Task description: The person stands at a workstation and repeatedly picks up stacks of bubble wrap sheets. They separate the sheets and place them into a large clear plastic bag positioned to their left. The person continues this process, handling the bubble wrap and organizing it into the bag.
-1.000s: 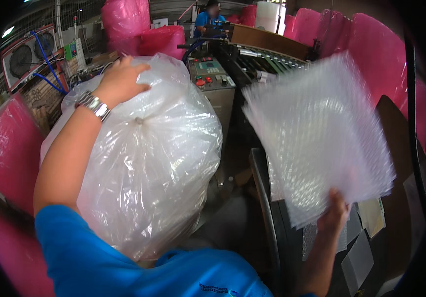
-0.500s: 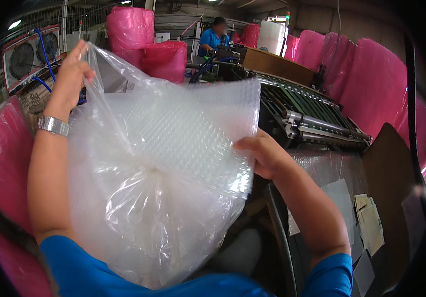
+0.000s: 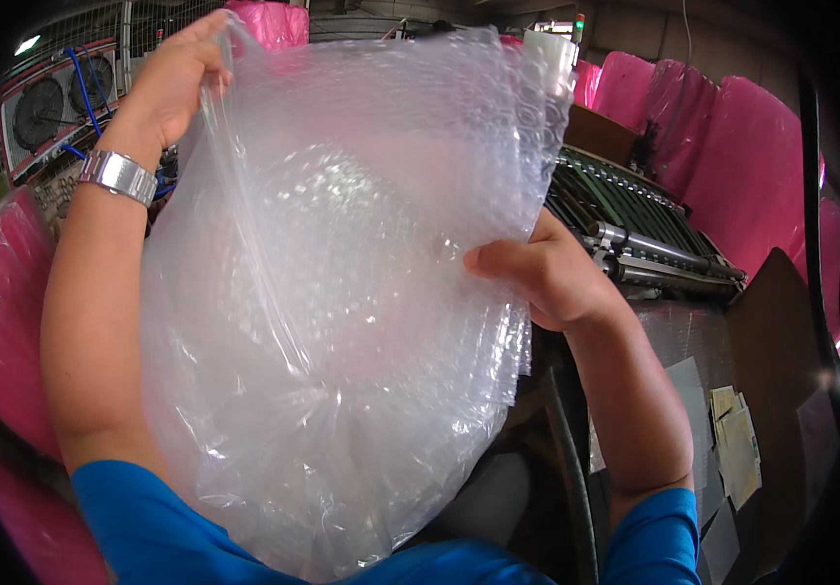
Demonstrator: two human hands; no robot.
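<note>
My left hand, raised at the upper left, pinches the gathered edge of a large clear plastic bag. The bag hangs down in front of my body, its lower part bunched into creases. A stack of bubble wrap sheets stands tilted at the bag, partly seen through the film. My right hand grips the right edge of the sheets, thumb on the near face and fingers hidden behind. How deep the sheets sit in the bag I cannot tell.
A roller machine stands beyond my right hand. Below it, a work surface holds paper slips beside a brown board. Pink wrapped rolls line the back right, and another pink bundle lies at my left.
Both hands have moved up and slightly right, lifting the bag edge and the bubble wrap. The sheets now stand more upright and hide the person at the back.
</note>
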